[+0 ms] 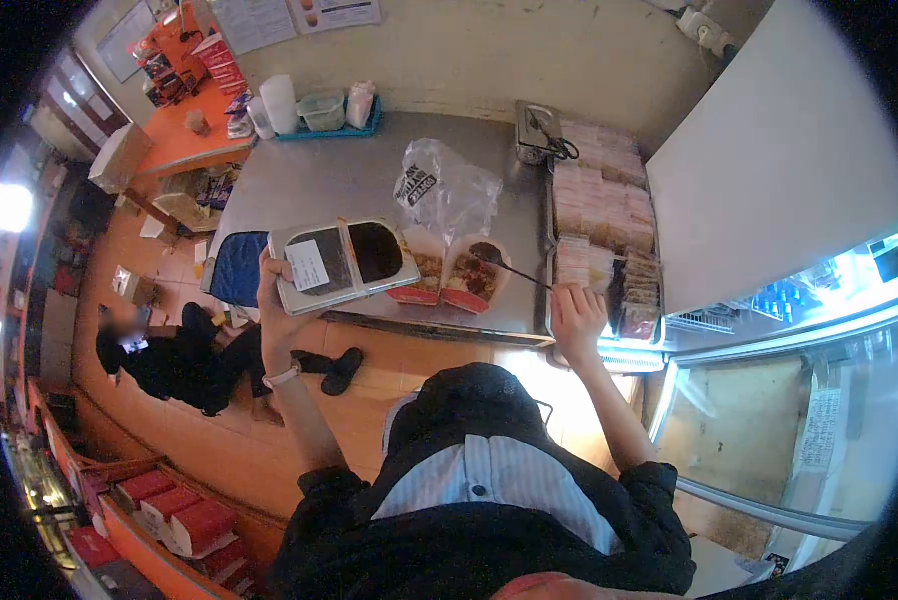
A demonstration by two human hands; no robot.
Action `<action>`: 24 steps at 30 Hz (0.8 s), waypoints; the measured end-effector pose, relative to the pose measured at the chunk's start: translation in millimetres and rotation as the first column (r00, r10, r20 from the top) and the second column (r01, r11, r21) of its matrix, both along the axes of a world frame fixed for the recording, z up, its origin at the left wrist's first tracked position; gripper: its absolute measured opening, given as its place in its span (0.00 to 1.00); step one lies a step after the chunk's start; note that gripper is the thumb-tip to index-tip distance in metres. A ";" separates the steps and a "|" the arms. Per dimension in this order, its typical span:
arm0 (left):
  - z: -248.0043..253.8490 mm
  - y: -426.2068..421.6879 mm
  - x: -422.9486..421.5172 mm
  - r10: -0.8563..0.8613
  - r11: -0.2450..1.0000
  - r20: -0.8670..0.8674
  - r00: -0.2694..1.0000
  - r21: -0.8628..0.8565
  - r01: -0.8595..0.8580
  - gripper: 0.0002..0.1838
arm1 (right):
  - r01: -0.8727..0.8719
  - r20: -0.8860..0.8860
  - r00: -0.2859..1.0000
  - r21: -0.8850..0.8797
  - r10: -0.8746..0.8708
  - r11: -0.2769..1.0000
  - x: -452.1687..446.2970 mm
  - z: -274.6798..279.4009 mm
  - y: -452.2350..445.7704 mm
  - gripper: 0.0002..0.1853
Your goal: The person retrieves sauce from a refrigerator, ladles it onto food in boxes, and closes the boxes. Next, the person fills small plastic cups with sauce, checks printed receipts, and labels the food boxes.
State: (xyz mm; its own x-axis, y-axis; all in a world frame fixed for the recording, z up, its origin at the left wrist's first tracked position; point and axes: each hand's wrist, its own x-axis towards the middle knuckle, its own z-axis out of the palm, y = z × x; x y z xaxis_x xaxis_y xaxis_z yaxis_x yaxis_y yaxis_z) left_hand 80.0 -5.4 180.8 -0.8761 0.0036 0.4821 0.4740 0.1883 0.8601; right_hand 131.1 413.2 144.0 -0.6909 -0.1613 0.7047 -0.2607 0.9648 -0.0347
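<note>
My left hand [272,285] grips a rectangular tub [349,294] by its left end, tilted above the counter's front edge. A labelled lid [314,262] covers its left part, and dark contents [374,252] show in the open right part. My right hand [577,318] is closed on the handle of a long dark spoon [516,270]. The spoon's bowl is over a red-and-white food box [466,300] with crumbly food and dark red topping inside. Left of it stands a second food box [412,294], partly hidden by the tub. A clear plastic bag [456,190] lies behind both boxes.
Trays of stacked wrapped packets [599,205] line the counter's right side, near a metal container [537,130]. A teal tray [369,128] holds tubs and cups at the back. A person [179,365] in black sits on the floor at left. A glass-doored fridge [769,400] stands right.
</note>
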 end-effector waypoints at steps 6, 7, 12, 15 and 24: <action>14.6 12.1 6.0 0.032 0.999 -0.083 0.996 -0.035 -0.035 0.33 | -0.030 0.000 1.000 0.046 0.030 0.998 4.0 -8.9 5.0 0.05; 12.7 11.0 7.1 0.025 0.999 -0.081 0.996 -0.036 -0.028 0.33 | -0.037 0.004 0.999 0.050 0.037 0.998 4.3 -5.2 6.7 0.06; 9.7 15.3 14.5 0.089 0.994 0.054 0.995 0.066 -0.092 0.31 | -0.052 0.027 0.998 0.014 0.051 0.999 6.6 17.5 7.0 0.06; -7.6 0.9 17.3 0.152 0.987 0.055 0.987 0.037 -0.154 0.30 | -0.036 0.058 0.998 0.008 0.035 0.999 9.0 21.1 7.0 0.07; -17.0 -24.5 26.6 0.219 0.976 -0.066 0.973 0.004 -0.220 0.30 | -0.080 0.218 0.971 -0.086 0.097 0.993 3.5 -3.4 14.1 0.07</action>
